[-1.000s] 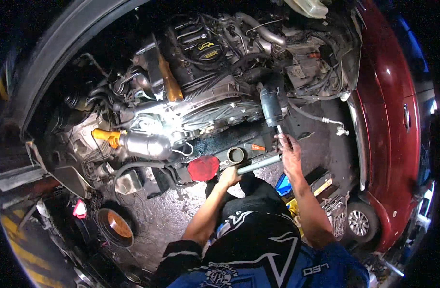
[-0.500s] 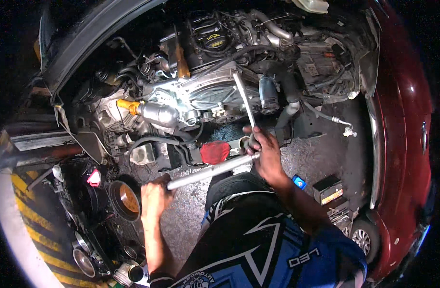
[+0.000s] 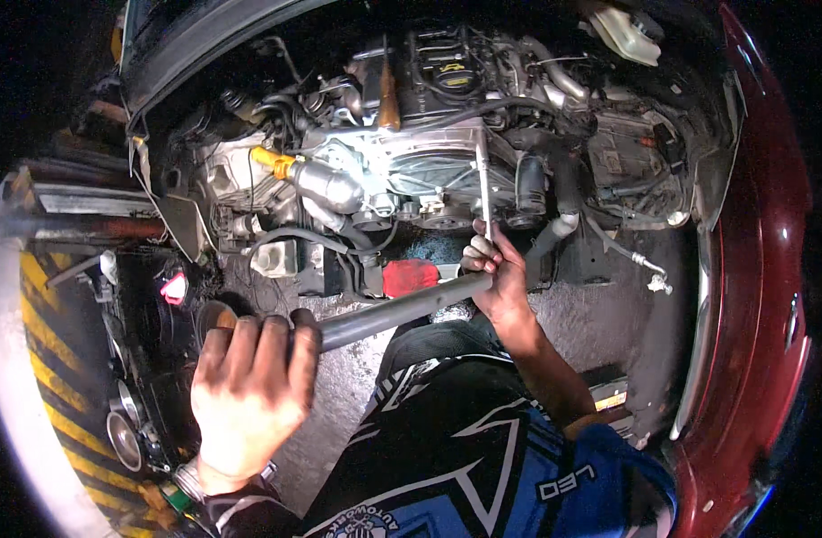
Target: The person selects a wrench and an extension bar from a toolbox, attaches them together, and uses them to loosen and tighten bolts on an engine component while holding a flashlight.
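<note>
Grey pipe [image 3: 402, 316] gripped at near end by left hand [image 3: 254, 377]; long axis angled rightward, away. Far end and thin bar [image 3: 485, 188] clasped in right hand [image 3: 500, 278], bar pointed ahead toward engine [image 3: 460, 85]; contact can't be told.

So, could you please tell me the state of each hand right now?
Left hand: closed, holding the grey pipe.
Right hand: closed, holding the silver bar by its near end, with the grey pipe's other end at the palm.
</note>
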